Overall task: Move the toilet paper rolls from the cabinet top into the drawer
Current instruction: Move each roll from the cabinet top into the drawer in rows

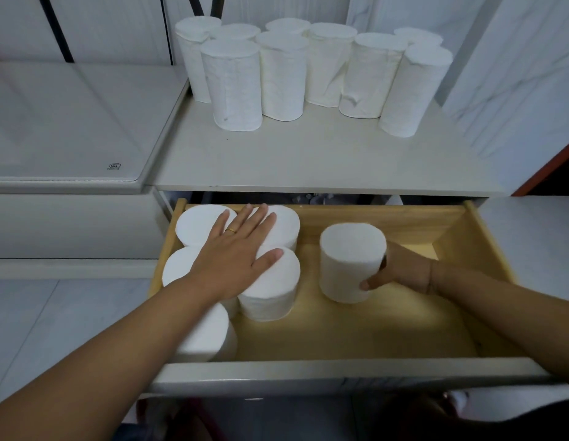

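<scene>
Several white toilet paper rolls (281, 74) stand upright at the back of the white cabinet top (308, 160). Below it the wooden drawer (452, 237) is pulled out. Several rolls (277, 294) stand packed together in the drawer's left part. My left hand (235, 253) lies flat on top of them, fingers spread, holding nothing. In the drawer's middle, one more roll (350, 259) stands upright with my right hand (401, 268) wrapped around its right side, thumb at its lower front.
A white appliance lid (63, 122) adjoins the cabinet top on the left. A marbled wall panel (515, 74) rises on the right. The drawer's white front edge (308, 374) runs below my arms. The drawer's right half shows bare wood.
</scene>
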